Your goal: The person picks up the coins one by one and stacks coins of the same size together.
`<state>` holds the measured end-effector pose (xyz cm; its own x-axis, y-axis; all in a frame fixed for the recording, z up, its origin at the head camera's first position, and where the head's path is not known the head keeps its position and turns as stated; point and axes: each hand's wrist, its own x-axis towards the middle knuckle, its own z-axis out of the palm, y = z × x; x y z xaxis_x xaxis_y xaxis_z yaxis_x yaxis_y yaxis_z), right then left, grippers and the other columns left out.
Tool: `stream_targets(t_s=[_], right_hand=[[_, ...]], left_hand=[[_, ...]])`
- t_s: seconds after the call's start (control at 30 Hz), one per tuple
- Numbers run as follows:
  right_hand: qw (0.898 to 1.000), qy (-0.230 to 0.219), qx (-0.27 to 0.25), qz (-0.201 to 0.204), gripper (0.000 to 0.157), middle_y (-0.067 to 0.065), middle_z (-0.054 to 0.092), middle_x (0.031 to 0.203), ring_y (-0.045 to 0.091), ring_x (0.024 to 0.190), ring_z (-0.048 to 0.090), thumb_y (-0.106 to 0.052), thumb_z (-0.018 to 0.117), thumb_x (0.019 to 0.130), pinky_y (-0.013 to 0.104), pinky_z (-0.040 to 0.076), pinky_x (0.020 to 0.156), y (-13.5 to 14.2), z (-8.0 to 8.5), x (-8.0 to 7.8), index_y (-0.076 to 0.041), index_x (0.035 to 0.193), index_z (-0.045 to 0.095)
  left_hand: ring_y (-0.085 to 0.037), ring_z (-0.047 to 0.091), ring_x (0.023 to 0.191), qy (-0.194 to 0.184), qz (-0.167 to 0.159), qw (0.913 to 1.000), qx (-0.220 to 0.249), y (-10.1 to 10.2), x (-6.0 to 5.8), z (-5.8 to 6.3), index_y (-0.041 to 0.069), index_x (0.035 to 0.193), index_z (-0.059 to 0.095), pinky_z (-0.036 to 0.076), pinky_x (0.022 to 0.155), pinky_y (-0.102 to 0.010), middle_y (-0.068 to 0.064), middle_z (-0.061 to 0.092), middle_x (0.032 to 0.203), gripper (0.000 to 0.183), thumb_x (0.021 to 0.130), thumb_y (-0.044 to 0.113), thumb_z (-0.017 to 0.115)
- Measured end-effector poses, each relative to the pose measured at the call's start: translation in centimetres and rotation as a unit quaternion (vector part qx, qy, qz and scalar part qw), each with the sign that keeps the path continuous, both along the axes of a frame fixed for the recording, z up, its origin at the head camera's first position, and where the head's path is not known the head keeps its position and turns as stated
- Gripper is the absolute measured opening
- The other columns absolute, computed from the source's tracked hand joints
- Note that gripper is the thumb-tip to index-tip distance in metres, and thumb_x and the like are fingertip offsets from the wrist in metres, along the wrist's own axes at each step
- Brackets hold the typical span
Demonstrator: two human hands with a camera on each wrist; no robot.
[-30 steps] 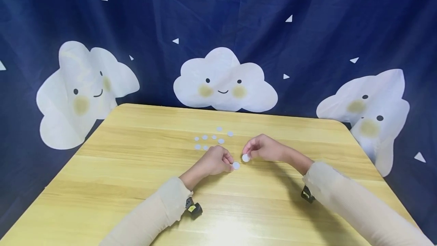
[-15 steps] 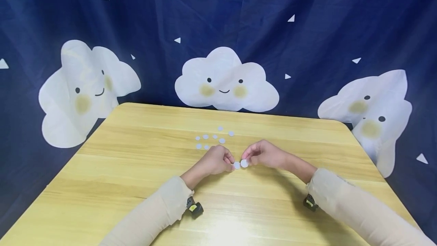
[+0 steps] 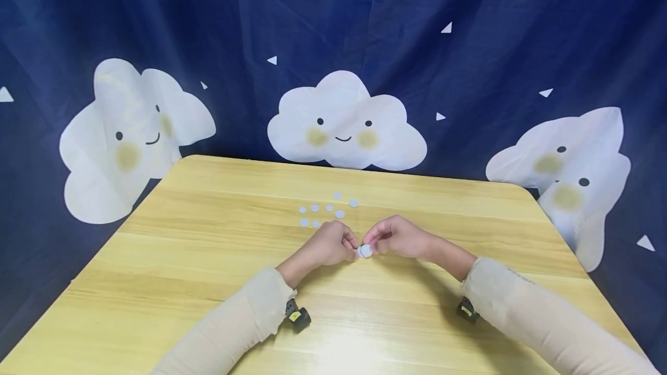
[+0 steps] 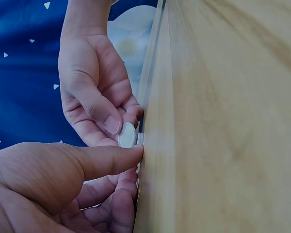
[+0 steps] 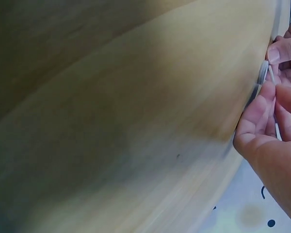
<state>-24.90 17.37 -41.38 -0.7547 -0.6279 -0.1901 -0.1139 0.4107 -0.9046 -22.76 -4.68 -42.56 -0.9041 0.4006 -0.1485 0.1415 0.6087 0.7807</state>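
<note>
Near the middle of the table, my left hand (image 3: pixel 330 243) steadies a small stack of round white discs (image 5: pixel 263 72) with thumb and fingertips. The stack looks layered in the right wrist view; its lower part is hard to make out. My right hand (image 3: pixel 403 238) pinches one white disc (image 3: pixel 367 250) between thumb and fingers. That disc overlaps the stack from the right in the head view. In the right wrist view it stands tilted, close beside the stack; whether they touch I cannot tell. The left wrist view shows the disc (image 4: pixel 127 135) below the right thumb.
Several loose white discs (image 3: pixel 340 214) lie scattered flat on the wooden table (image 3: pixel 234 207) beyond my left hand. A dark blue curtain (image 3: pixel 229 28) with smiling clouds hangs behind the table's far edge. Dark wrist cameras (image 3: pixel 299 316) sit under both sleeves.
My right hand has come left and slightly down, bringing its disc from apart to overlapping the stack in the head view. The left hand has stayed in place.
</note>
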Motion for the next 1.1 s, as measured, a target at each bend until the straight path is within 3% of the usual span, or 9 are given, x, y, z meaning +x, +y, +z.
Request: stream_targets(t_s=[0.43,0.8,1.1], right_hand=[[1.0,-0.004,0.02,-0.017,0.021,0.022,0.073,0.097,0.018,0.084,0.064,0.006,0.067,0.088,0.025,0.052,0.074,-1.2,0.4,0.3,0.012,0.108,0.069],[0.999,-0.035,0.001,-0.038,0.023,0.019,0.074,0.096,0.018,0.088,0.067,0.008,0.061,0.089,0.033,0.055,0.089,-0.6,0.2,0.3,0.014,0.11,0.068],[0.999,-0.012,0.007,-0.031,0.02,0.02,0.075,0.098,0.017,0.088,0.069,0.007,0.071,0.087,0.03,0.056,0.085,-0.5,0.0,0.2,0.012,0.106,0.07]], left_hand=[[-0.015,0.061,0.073,-0.004,0.002,1.0,-0.002,-0.1,-0.1,-0.2,0.01,0.085,0.072,0.051,0.066,-0.027,0.001,0.067,0.077,0.014,0.082,0.008,0.085],[-0.015,0.06,0.072,-0.003,0.004,1.0,-0.003,0.0,0.0,-0.1,0.011,0.085,0.072,0.051,0.065,-0.027,0.0,0.066,0.078,0.014,0.082,0.008,0.085],[-0.015,0.061,0.072,0.002,-0.001,1.0,-0.004,-0.1,0.0,-0.1,0.011,0.086,0.072,0.051,0.065,-0.027,0.001,0.066,0.077,0.014,0.082,0.008,0.085]])
